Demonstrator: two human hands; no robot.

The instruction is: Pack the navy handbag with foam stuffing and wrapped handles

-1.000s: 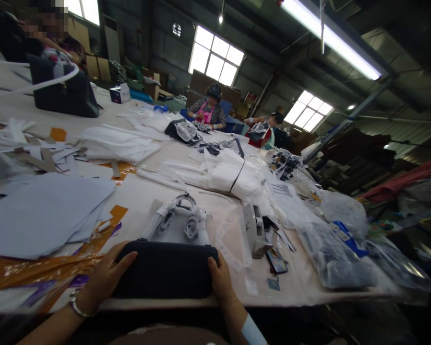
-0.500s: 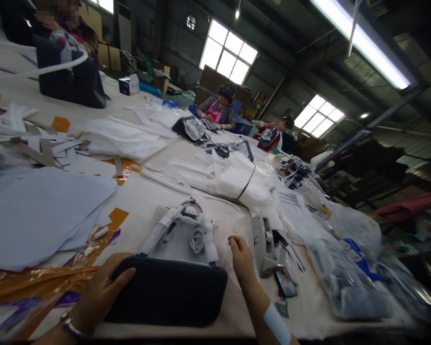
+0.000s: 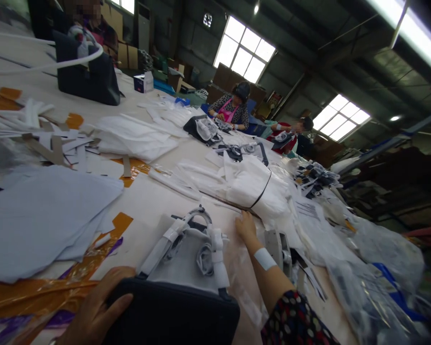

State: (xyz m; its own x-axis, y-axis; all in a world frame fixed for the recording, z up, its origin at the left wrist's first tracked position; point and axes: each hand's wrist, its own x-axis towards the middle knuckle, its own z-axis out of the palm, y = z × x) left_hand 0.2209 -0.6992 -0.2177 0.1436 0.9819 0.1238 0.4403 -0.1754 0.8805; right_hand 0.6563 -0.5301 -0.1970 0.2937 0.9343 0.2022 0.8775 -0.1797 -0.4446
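A dark navy handbag (image 3: 172, 311) lies at the table's front edge, its handles (image 3: 215, 254) wrapped in white foam and pointing away from me. Around its left end curls my left hand (image 3: 109, 297), thumb on the near face and fingers behind. My right hand (image 3: 246, 226) reaches beyond the bag, fingers bent together at the end of a thin white strip (image 3: 219, 202). Whether the fingers hold the strip is hidden. Just past them lies a white foam-sheet bundle (image 3: 255, 187) tied with a black band. Right of my forearm stands a grey tape dispenser (image 3: 278, 247).
Pale paper sheets (image 3: 50, 215) and orange tape-like film (image 3: 32, 297) cover the left side. Clear plastic bags (image 3: 366, 282) lie at right. Another dark bag (image 3: 88, 72) stands at back left. Co-workers (image 3: 233, 105) work across the table.
My right hand has moved forward from beside the bag's handles to the white strip near the bundle. My left hand stays on the bag. The view has shifted somewhat.
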